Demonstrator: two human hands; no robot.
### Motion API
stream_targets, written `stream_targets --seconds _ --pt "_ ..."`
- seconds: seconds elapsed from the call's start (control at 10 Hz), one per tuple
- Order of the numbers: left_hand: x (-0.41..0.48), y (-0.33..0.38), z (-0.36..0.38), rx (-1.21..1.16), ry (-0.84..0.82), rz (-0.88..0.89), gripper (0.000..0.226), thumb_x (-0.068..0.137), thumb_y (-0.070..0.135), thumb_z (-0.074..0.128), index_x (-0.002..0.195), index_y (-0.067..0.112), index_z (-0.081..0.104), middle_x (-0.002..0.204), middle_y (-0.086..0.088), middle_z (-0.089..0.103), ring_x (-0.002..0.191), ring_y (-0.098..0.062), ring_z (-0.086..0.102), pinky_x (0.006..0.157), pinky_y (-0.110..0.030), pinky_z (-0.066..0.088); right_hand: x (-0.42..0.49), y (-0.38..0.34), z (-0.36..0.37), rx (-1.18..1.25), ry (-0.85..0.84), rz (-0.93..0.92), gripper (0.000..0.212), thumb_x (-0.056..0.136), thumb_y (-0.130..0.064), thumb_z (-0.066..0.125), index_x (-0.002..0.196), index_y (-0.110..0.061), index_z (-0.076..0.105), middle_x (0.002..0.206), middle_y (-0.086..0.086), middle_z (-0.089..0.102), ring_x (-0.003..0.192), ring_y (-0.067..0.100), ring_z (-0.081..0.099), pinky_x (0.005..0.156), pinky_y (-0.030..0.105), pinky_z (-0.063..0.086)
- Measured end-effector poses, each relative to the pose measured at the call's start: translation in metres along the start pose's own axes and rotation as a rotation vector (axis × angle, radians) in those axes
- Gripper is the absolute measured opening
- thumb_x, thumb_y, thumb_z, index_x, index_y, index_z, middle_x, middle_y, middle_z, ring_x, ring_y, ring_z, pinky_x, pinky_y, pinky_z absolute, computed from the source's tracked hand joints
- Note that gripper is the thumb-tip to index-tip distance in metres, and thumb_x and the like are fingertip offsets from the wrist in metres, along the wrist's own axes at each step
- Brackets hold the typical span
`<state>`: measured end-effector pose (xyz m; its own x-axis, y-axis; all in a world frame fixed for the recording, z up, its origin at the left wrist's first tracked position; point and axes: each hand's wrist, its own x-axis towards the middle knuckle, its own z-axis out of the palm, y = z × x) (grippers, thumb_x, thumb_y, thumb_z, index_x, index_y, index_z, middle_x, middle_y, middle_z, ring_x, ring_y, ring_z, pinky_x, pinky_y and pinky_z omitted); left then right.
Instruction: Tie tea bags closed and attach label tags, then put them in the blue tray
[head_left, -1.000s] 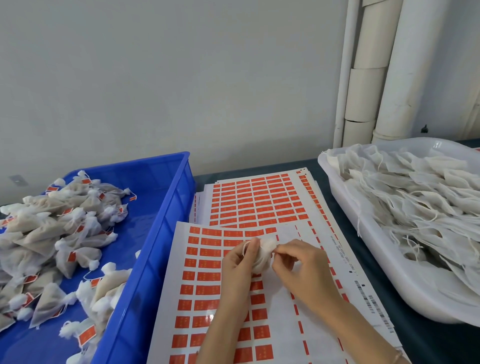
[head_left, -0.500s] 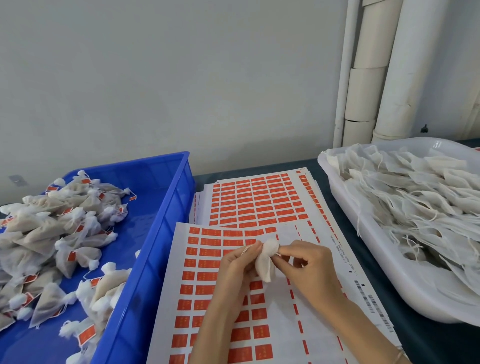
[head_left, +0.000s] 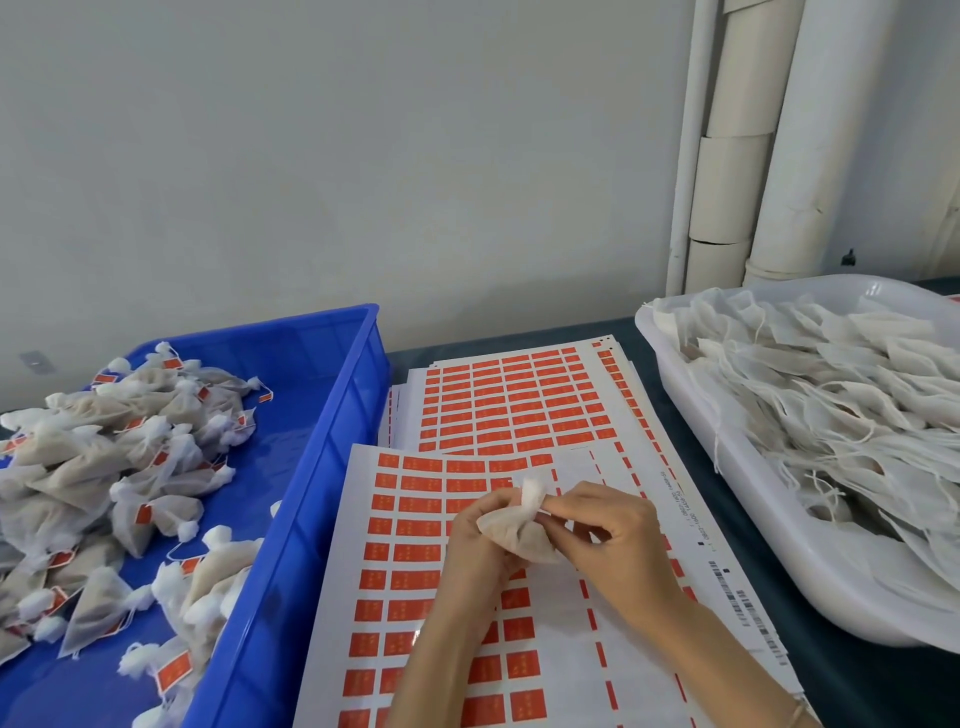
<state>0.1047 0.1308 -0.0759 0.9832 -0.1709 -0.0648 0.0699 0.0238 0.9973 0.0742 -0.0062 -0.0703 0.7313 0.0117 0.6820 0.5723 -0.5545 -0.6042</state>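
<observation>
left hand (head_left: 475, 551) and right hand (head_left: 613, 545) pinch the neck of one tea bag (head_left: 519, 532), no tag on it yet that i see, blue tray (head_left: 332, 410) holds many done, white tub (head_left: 779, 561) many waiting.

I see my left hand (head_left: 478, 551) and right hand (head_left: 613, 540) meeting low in the middle, both pinching one tea bag (head_left: 519, 532) near its gathered top, above a sheet of orange labels (head_left: 415, 525). On the left, a blue tray (head_left: 322, 467) holds tied bags (head_left: 104, 467) with orange tags. On the right, a white tray (head_left: 779, 545) is heaped with flat bags (head_left: 831, 405) and loose strings. Everything sits on a dark table (head_left: 857, 686).
</observation>
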Motion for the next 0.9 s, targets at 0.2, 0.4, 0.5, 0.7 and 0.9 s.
stream_targets --seconds 0.2,0.4,0.5,0.7,0.9 --pt "-0.0032 -0.0044 -0.0028 -0.016 0.023 -0.145 0.039 0.088 0.005 0.051 0.077 0.035 0.072 0.069 0.010 0.073 0.061 -0.008 0.070 0.050 -0.023 0.054 -0.0005 0.0004 0.0004 0.022 0.003 0.033 0.027 0.071 -0.029 0.073 0.092 -0.013 0.078 0.079 -0.003 0.073 0.065 0.004 0.065 0.060 0.012 0.054" --pt "-0.0055 -0.0002 0.0010 0.002 0.064 -0.160 0.028 0.094 -0.001 0.046 0.085 0.022 0.061 0.058 0.010 0.069 0.052 -0.008 0.067 0.046 -0.023 0.053 -0.0011 -0.0003 0.0013 0.064 -0.048 0.099 0.029 0.074 -0.030 0.070 0.099 -0.017 0.076 0.082 -0.005 0.073 0.066 0.007 0.065 0.063 0.014 0.055" --pt "-0.0041 -0.0009 0.0011 -0.048 0.061 -0.182 0.027 0.094 -0.002 0.045 0.083 0.018 0.059 0.055 0.009 0.068 0.049 -0.008 0.066 0.043 -0.021 0.051 -0.0016 -0.0017 -0.0001 0.050 -0.032 0.094 0.028 0.074 -0.029 0.069 0.097 -0.016 0.077 0.081 -0.004 0.073 0.067 0.005 0.064 0.063 0.013 0.055" --pt "-0.0058 -0.0027 0.0019 -0.165 0.056 -0.213 0.023 0.097 0.003 0.046 0.083 0.014 0.061 0.056 0.006 0.069 0.050 -0.011 0.068 0.041 -0.022 0.051 -0.0030 -0.0035 -0.0012 -0.030 0.007 0.052 0.022 0.071 -0.025 0.072 0.085 -0.008 0.076 0.078 -0.001 0.072 0.069 0.002 0.063 0.067 0.002 0.048" --pt "-0.0033 -0.0065 0.0027 0.017 0.032 -0.179 0.017 0.091 -0.005 0.056 0.105 0.000 0.064 0.075 0.004 0.062 0.061 -0.001 0.063 0.055 -0.013 0.048 -0.0040 -0.0018 -0.0001 -0.065 0.005 0.054 0.023 0.072 -0.030 0.071 0.086 -0.011 0.074 0.080 -0.003 0.073 0.068 0.000 0.062 0.063 0.003 0.048"
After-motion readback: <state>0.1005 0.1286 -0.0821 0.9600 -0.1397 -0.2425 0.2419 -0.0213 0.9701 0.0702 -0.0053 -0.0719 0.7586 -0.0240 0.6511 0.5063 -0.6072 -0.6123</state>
